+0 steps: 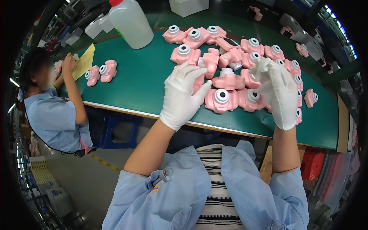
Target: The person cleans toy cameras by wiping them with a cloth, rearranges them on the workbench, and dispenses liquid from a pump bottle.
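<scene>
Many pink toy cameras with white lens rings lie jumbled on the green table [145,90]. My left hand [180,96], in a white glove, hovers at the left edge of the pile. Its thumb and fingers are apart, and I see nothing between them. Close to that thumb is a pink toy camera [221,100], lens facing up. My right hand [279,92], gloved too, is raised over the right part of the pile with fingers curled together. Whatever those fingertips may pinch is hidden. Another pink toy camera [253,100] lies between my hands.
At the back left stands a translucent bottle [132,25] with a red cap. Two pink toy cameras [108,71] sit apart on the left, beside a yellow sheet [84,63]. A co-worker [55,103] sits there, hands raised. One toy camera [311,98] lies far right.
</scene>
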The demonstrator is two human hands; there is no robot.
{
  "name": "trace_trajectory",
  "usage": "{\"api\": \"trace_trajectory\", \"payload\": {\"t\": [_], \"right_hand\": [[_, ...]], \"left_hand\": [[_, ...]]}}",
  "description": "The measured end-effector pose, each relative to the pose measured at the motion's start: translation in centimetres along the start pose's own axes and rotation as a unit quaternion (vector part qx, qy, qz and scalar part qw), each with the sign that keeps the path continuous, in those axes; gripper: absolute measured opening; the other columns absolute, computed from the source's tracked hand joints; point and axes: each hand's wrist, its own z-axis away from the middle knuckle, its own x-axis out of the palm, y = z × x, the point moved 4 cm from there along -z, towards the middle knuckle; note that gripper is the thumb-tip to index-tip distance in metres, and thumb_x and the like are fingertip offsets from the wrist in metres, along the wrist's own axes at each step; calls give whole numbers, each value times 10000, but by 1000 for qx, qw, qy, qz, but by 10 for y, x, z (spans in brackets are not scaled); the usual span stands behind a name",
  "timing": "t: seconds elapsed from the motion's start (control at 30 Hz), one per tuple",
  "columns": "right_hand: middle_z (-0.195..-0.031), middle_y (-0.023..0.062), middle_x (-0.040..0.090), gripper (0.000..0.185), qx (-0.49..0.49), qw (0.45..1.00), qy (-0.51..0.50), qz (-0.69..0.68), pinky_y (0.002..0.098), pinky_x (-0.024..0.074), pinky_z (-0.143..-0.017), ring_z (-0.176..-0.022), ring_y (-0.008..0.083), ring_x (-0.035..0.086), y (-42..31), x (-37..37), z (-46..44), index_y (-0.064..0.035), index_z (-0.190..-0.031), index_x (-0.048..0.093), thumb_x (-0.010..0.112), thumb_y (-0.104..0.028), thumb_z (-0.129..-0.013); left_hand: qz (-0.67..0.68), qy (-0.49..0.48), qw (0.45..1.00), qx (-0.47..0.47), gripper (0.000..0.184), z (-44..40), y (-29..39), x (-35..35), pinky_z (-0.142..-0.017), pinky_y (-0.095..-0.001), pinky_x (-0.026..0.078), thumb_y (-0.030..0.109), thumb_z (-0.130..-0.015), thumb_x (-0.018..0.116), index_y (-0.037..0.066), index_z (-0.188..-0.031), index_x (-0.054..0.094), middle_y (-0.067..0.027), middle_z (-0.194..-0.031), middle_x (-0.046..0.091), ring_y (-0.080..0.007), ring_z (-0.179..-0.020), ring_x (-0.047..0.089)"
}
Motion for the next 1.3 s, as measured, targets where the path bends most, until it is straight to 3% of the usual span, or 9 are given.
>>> {"api": "trace_trajectory", "payload": {"t": [0.13, 0.33, 0.57, 0.6, 0.8, 1.0, 1.17, 1.23, 1.3], "right_hand": [[-972, 38, 673, 248, -21, 994, -102, 21, 218, 479, -737, -848, 89, 616, 3, 14, -16, -17, -1040, 660, 539, -218, -962], [-895, 59, 667, 263, -22, 981, -184, 56, 254, 484, -763, -837, 103, 613, 8, 28, -20, 5, -969, 666, 535, -223, -960], [-850, 5, 614, 239, 86, 990, -99, -44, 214, 438, -627, -722, 71, 536, 10, -14, -45, -34, -1052, 659, 537, -213, -950], [-994, 57, 646, 293, 47, 993, -97, 39, 243, 472, -756, -879, 102, 584, 6, -25, -57, 2, -1042, 619, 489, -257, -997], [-1030, 81, 648, 364, -19, 997, -53, 56, 266, 480, -781, -856, 149, 612, 4, -62, -164, 6, -1120, 620, 529, -314, -973], [-957, 68, 661, 314, 130, 990, 44, 34, 297, 487, -694, -823, 187, 640, 77, -72, -326, -61, -1091, 636, 515, -319, -956], [-914, 175, 665, 377, -86, 923, 97, 362, 389, 511, -672, -847, 293, 670, 111, -46, -436, -49, -997, 619, 455, -384, -942], [-1064, 241, 634, 402, -175, 900, 89, 389, 447, 501, -831, -983, 375, 633, 152, -29, -463, -35, -1047, 616, 501, -395, -912], [-1208, 219, 589, 414, -124, 864, -65, 484, 424, 479, -920, -1078, 356, 602, 182, 0, -439, -59, -1180, 583, 592, -331, -868]], "left_hand": [[-11, 21, 1000, 13, 300, 3, 4, -2, -967, -459, 454, 46, -740, 738, 50, -1019, 627, -143, -992, 654, -357, -952, 622], [-20, 5, 1000, -12, 307, 9, 5, -1, -978, -467, 420, 39, -770, 719, 70, -1063, 632, -127, -1074, 632, -375, -1116, 557], [-29, 19, 999, 6, 286, 5, 3, -2, -865, -489, 461, 63, -731, 745, 84, -992, 630, -96, -990, 623, -400, -1027, 584], [-28, 18, 999, 5, 281, 5, 3, -2, -852, -487, 461, 65, -731, 743, 86, -988, 632, -93, -986, 621, -398, -1029, 581], [-31, -1, 999, -17, 251, 4, 4, -5, -816, -484, 452, 82, -724, 746, 100, -955, 649, -74, -965, 610, -376, -1076, 553], [-13, -21, 999, -38, 277, 1, 0, -9, -801, -482, 447, 73, -710, 747, 119, -963, 646, -52, -958, 598, -374, -1098, 542], [32, -56, 996, -61, 250, -10, -3, -12, -824, -504, 478, -17, -674, 708, 89, -884, 624, -55, -836, 602, -413, -976, 593], [35, -55, 996, -59, 258, -8, -6, -10, -808, -495, 483, -17, -670, 705, 91, -890, 624, -51, -837, 601, -408, -970, 596], [53, -65, 994, -66, 271, -5, -10, -10, -785, -471, 491, -13, -664, 699, 92, -903, 626, -44, -867, 602, -399, -981, 593]]}}
